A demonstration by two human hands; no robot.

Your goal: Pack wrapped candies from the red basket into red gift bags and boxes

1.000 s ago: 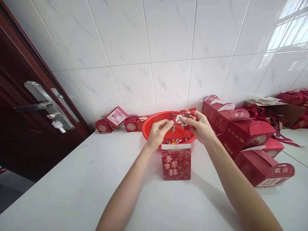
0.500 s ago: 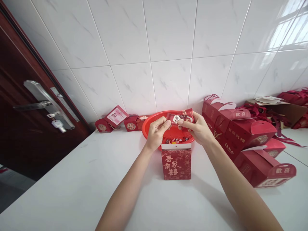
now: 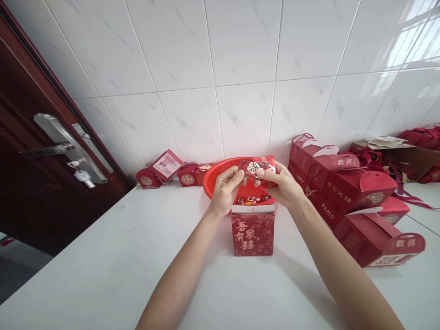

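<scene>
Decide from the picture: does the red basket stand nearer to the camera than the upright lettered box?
No, the lettered box stands in front of the red basket and hides part of its near rim.

at left, a dark red door (image 3: pixel 30 192) has keys (image 3: pixel 83 176) hanging at its lock plate (image 3: pixel 79 155). behind, a white tiled wall (image 3: pixel 185 50). far right, red ribbons (image 3: pixel 412 199) lie beside a cardboard box (image 3: pixel 420 162).

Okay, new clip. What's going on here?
A person's left hand and right hand together hold small red packets over a red basket, in which small wrapped pieces lie. A red box stands upright in front of the basket on a white table. More red boxes sit to the right.
</scene>
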